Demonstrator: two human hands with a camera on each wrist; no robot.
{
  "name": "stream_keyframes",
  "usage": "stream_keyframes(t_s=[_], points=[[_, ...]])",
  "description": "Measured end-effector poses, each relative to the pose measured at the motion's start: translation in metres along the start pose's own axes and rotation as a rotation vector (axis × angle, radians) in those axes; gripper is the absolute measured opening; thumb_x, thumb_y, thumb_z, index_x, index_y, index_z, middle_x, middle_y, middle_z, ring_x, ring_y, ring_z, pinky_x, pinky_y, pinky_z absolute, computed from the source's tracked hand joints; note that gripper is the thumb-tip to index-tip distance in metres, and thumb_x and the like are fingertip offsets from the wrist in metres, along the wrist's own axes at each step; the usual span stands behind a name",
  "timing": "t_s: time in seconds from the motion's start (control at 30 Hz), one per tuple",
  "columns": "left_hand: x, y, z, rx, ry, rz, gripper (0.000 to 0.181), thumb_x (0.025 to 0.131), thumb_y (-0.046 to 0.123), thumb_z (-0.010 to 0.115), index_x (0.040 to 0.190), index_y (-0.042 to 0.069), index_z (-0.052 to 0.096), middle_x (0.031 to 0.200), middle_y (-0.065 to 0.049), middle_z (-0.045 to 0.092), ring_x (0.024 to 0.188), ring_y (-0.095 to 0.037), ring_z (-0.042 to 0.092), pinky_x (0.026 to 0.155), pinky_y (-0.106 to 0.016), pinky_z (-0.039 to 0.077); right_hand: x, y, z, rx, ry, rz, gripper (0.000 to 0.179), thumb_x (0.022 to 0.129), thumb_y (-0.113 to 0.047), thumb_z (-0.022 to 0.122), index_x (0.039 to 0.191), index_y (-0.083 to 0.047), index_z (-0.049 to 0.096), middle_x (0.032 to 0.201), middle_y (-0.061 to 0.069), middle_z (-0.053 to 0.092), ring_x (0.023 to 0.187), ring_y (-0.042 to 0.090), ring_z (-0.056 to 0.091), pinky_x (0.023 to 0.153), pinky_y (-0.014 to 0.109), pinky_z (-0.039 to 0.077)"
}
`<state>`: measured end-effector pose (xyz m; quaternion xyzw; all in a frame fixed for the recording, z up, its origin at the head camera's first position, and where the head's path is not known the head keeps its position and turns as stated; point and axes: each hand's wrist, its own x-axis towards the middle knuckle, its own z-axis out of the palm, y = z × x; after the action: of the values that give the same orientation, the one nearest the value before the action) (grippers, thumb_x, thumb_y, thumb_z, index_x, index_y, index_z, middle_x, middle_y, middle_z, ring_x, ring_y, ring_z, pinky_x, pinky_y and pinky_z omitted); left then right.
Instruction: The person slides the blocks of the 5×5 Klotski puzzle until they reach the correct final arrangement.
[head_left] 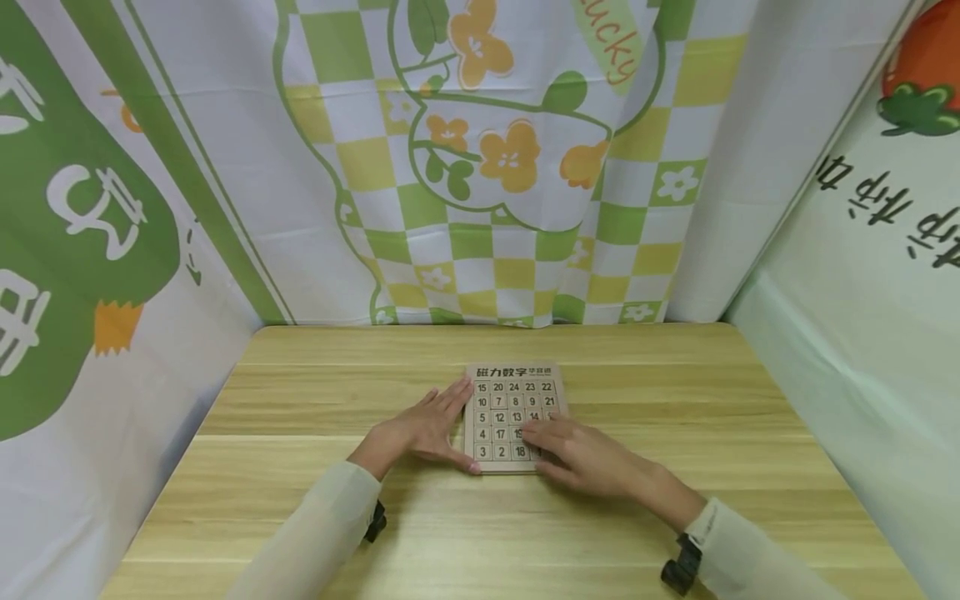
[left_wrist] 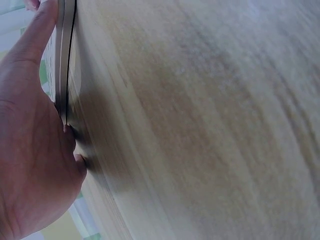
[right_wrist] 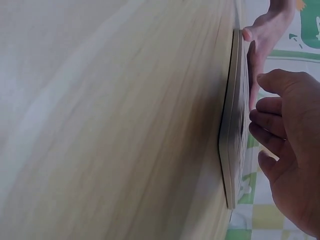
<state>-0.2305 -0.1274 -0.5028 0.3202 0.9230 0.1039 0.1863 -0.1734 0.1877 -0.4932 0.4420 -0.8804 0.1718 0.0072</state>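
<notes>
A wooden sliding number puzzle (head_left: 499,417) lies flat on the table, its tiles marked with black numbers in rows under a printed heading. Along its left side my left hand (head_left: 430,427) rests with fingers extended near the upper left edge and the thumb at the lower left corner. My right hand (head_left: 592,457) is over the lower right part, its loosely bent fingers on or just above the tiles and covering several of them. The right wrist view shows the board's edge (right_wrist: 231,125) beside the right fingers (right_wrist: 270,122); contact cannot be told there.
The wood-grain table (head_left: 337,383) is bounded at the back by a checked, flowered curtain (head_left: 510,208). More printed cloth hangs on the left (head_left: 82,208) and right (head_left: 862,317). Each wrist wears a small black device.
</notes>
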Motion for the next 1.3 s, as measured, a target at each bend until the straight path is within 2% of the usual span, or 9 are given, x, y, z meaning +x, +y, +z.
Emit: stream_keyframes(t_s=[0.43,0.7,0.9,1.07,1.3], points=[[-0.001,0.002,0.000,-0.008,0.007,0.003,0.137,0.081,0.076,0.076,0.170,0.003,0.001,0.178,-0.014,-0.004,0.165,-0.029,0.003,0.133,-0.053,0.009,0.009,-0.006,0.007,-0.009,-0.020,-0.046,0.049,0.103,-0.024,0.069,0.146,0.000,0.061,0.151,0.016,0.061,0.140,0.032,0.058,0.123,0.059,0.035],[0.000,0.002,-0.002,-0.008,0.002,0.004,0.137,0.081,0.076,0.076,0.170,0.003,0.001,0.178,-0.015,-0.005,0.165,-0.030,0.003,0.133,-0.053,0.009,0.009,-0.004,0.009,-0.011,-0.023,-0.042,0.050,0.104,-0.027,0.067,0.146,0.000,0.060,0.151,0.016,0.060,0.140,0.032,0.058,0.124,0.058,0.034],[0.000,0.002,-0.002,-0.008,0.005,0.007,0.137,0.081,0.077,0.075,0.170,0.003,0.001,0.178,-0.014,-0.004,0.165,-0.030,0.003,0.134,-0.053,0.009,0.006,-0.003,0.008,0.023,-0.041,0.002,0.051,0.105,-0.029,0.066,0.149,-0.003,0.059,0.155,0.015,0.057,0.143,0.036,0.055,0.121,0.057,0.040],[0.000,0.001,0.000,-0.010,0.009,0.006,0.138,0.081,0.078,0.075,0.170,0.004,-0.001,0.178,-0.013,-0.005,0.165,-0.029,0.002,0.133,-0.052,0.008,0.003,-0.001,0.006,0.036,-0.069,0.042,0.051,0.107,-0.031,0.065,0.151,-0.005,0.058,0.158,0.011,0.055,0.145,0.032,0.053,0.121,0.052,0.042],[0.001,0.000,0.001,-0.009,0.014,0.005,0.140,0.080,0.078,0.076,0.170,0.004,-0.001,0.178,-0.013,-0.006,0.165,-0.029,0.002,0.133,-0.052,0.008,-0.008,0.007,-0.001,0.051,-0.056,0.092,0.046,0.106,-0.027,0.066,0.148,-0.007,0.062,0.155,0.010,0.058,0.143,0.030,0.055,0.120,0.050,0.044]])
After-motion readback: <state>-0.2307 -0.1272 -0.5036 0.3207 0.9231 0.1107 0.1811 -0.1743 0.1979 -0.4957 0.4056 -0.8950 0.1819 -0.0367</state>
